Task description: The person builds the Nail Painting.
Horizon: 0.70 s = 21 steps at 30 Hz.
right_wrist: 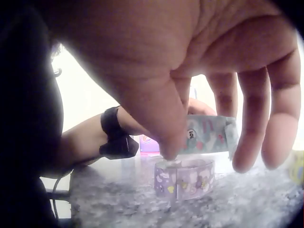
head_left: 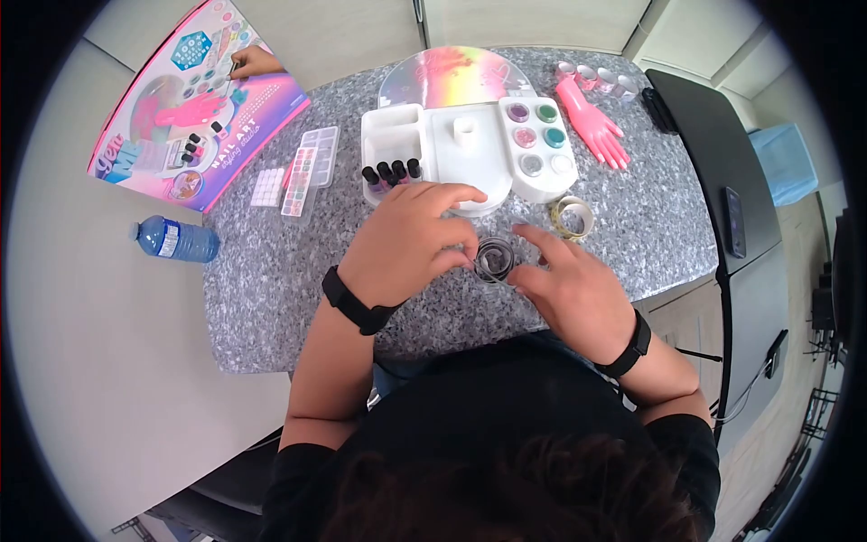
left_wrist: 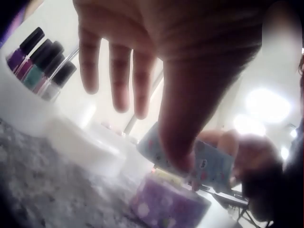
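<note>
A blue band [right_wrist: 209,134] is pinched crosswise between left hand [head_left: 406,237] and right hand [head_left: 582,296], just above a purple band [right_wrist: 187,181] resting on the desk [head_left: 262,307].

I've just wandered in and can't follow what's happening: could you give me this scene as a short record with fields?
Left hand: pinches a blue patterned band
Right hand: at the same band; firmness of grip unclear
Below the band: purple patterned roll
Surface: speckled table
Beyond the right hand: yellowish tape roll
Farther back: pink plastic hand, dark-capped bottles
Back left: colourful box
</note>
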### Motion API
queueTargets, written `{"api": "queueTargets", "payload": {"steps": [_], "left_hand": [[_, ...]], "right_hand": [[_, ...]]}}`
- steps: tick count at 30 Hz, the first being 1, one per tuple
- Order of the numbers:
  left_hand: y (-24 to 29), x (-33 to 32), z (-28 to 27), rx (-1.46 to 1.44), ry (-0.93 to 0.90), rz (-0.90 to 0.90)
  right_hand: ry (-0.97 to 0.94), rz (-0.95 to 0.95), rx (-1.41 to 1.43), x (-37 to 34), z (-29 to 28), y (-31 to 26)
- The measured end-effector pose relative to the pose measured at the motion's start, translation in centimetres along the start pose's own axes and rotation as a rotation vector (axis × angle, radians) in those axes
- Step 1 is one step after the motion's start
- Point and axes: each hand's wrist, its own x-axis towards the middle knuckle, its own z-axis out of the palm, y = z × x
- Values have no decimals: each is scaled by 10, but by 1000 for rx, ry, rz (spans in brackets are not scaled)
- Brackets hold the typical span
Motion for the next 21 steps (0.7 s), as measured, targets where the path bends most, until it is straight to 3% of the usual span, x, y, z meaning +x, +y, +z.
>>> {"api": "queueTargets", "payload": {"steps": [12, 21], "left_hand": [[1, -5, -2, -37, -172, -177], [1, -1, 17, 19, -59, -189]], "right_hand": [[10, 18, 11, 4, 17, 1], [42, 49, 86, 2, 9, 4]]}}
